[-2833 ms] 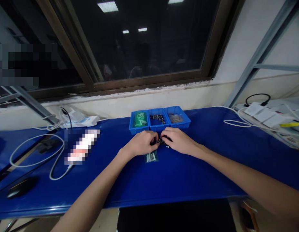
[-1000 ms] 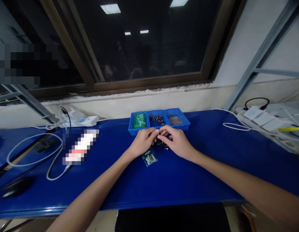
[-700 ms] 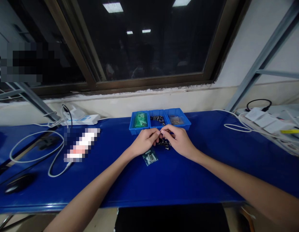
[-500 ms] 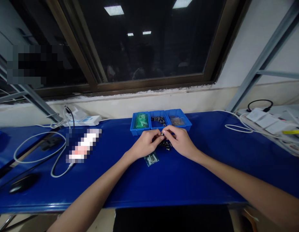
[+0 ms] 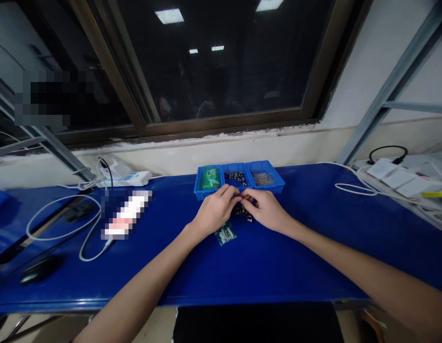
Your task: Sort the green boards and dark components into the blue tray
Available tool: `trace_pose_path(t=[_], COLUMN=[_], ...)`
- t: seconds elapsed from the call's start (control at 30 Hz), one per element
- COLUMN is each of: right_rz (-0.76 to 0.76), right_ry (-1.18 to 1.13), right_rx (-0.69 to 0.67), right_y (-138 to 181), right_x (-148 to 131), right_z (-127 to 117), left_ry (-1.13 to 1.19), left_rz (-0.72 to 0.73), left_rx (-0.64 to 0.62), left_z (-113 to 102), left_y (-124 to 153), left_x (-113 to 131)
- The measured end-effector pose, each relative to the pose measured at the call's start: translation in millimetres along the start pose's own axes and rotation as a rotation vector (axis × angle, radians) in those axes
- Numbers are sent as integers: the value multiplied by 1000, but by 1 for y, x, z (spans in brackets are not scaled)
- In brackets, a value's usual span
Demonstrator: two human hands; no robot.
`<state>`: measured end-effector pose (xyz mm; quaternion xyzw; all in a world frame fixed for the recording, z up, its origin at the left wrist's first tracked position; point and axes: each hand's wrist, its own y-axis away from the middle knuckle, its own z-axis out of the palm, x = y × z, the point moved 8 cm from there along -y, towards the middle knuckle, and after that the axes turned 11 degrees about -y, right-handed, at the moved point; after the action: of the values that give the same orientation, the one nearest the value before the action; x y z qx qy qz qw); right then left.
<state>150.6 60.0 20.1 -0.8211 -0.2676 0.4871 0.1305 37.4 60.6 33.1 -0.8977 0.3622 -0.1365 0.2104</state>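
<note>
Over the middle of the table, my left hand (image 5: 220,207) and my right hand (image 5: 264,206) meet with fingertips pinched together. Whatever small piece they hold is hidden between the fingers. Under them lies a pile of small black and silver parts (image 5: 245,213), partly covered by the hands. A clear bag with silver pin-like pieces (image 5: 226,235) rests on the table below my left hand. Just beyond are three joined blue bins: the left bin (image 5: 202,195) has green bagged pieces, the middle bin (image 5: 235,167) small black parts, the right bin (image 5: 278,179) a clear bag of thin pieces.
A blue table (image 5: 264,271) runs along a wall under a dark window. At left are a blurred-out phone-like object (image 5: 126,216) on a white cable, a black mouse (image 5: 41,270) and a power strip (image 5: 135,178). White adapters (image 5: 396,177) and cables sit at right.
My left hand has turned, its fingers now reaching further over the pinch point. The small piece glimpsed between the fingertips earlier is now covered. The view has shifted slightly.
</note>
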Motion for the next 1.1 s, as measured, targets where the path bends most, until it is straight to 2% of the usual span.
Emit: trace_pose_path(t=[0.2, 0.4, 0.63, 0.8, 1.1], right_rz=[-16, 29, 56, 80, 337], right_ry=[-15, -174, -225, -270, -682], right_rx=[-6, 68, 53, 65, -89], right_y=[2, 3, 2, 1, -1], right_x=[-6, -2, 2, 7, 28], right_z=[2, -4, -3, -4, 7], left_ry=[-38, -13, -135, -178, -152], left_rz=[18, 41, 71, 115, 85], left_rx=[-14, -37, -91, -84, -82], left_z=[0, 0, 6, 9, 7], left_y=[0, 0, 2, 3, 1], left_x=[1, 3, 5, 5, 3])
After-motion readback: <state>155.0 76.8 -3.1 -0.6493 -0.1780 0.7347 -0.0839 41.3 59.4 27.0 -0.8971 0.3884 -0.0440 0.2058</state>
